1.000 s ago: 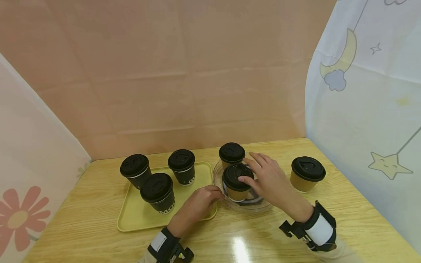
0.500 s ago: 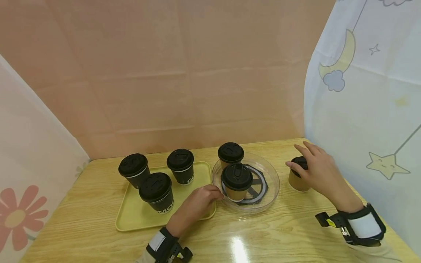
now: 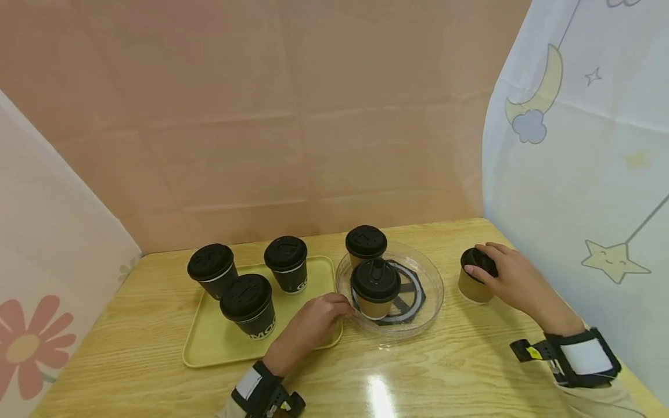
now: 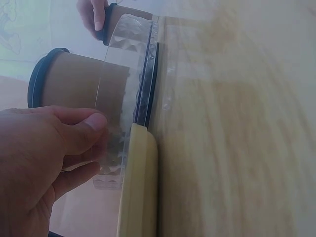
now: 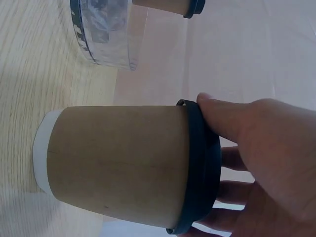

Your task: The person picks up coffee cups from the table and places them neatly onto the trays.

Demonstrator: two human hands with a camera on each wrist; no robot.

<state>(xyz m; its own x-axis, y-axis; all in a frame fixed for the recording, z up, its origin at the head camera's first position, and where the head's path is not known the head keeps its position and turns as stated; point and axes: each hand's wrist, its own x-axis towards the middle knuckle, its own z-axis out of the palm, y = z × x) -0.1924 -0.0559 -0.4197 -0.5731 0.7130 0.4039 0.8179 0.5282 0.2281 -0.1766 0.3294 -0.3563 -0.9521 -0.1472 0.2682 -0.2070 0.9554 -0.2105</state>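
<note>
At the right of the table, my right hand (image 3: pixel 514 281) grips the black lid of a brown paper coffee cup (image 5: pixel 118 163), thumb on one side and fingers round the other. The cup stands upright on the wood. My left hand (image 3: pixel 319 322) pinches the near-left wall of a clear round dish (image 3: pixel 425 322), as the left wrist view shows its thumb (image 4: pixel 94 122) against the plastic. Inside that dish, over a dark wheel-like pattern, stand two brown lidded cups, the front one (image 3: pixel 376 287) and a back one (image 3: pixel 366 242).
Left of the dish lies a yellow tray (image 3: pixel 209 354). Three black lidded cups stand at it: a left one (image 3: pixel 211 270), a front one (image 3: pixel 250 305) and a back one (image 3: pixel 287 264). A peach cloth backdrop (image 3: pixel 313 116) rises behind the table.
My right hand has left the front cup in the dish, moved right to the lone brown cup and lowered onto its lid. The left hand stays at the dish.
</note>
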